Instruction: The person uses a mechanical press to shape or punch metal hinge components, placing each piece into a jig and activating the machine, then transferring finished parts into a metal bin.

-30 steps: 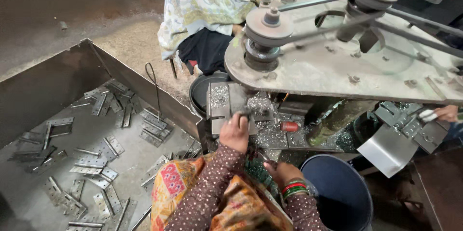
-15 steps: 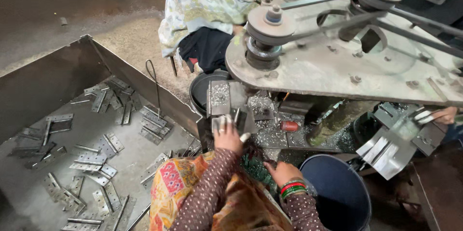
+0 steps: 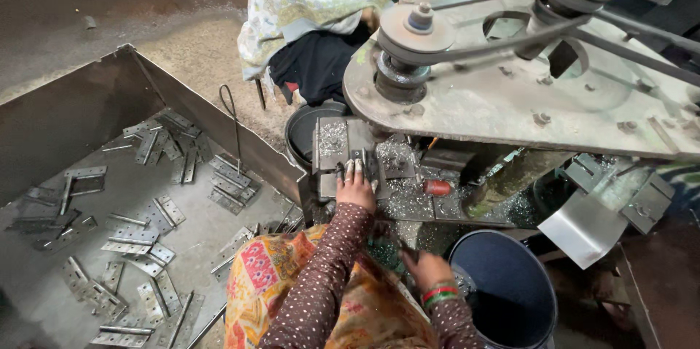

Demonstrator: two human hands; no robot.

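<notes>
My right hand (image 3: 429,270) hangs at five o'clock beside the bucket (image 3: 510,291); I cannot tell its grip. At twelve, my left hand (image 3: 356,185) presses a hinge (image 3: 362,167) flat-fingered on the machine bed (image 3: 408,196). Hinges fill the tray (image 3: 87,123) at nine.

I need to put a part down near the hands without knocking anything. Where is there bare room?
Free: the metal bin floor along its upper-left wall, above the scattered hinges. The blue bucket by the right hand looks empty. Crowded: the work plate under the left hand, covered in shavings and parts.
</notes>
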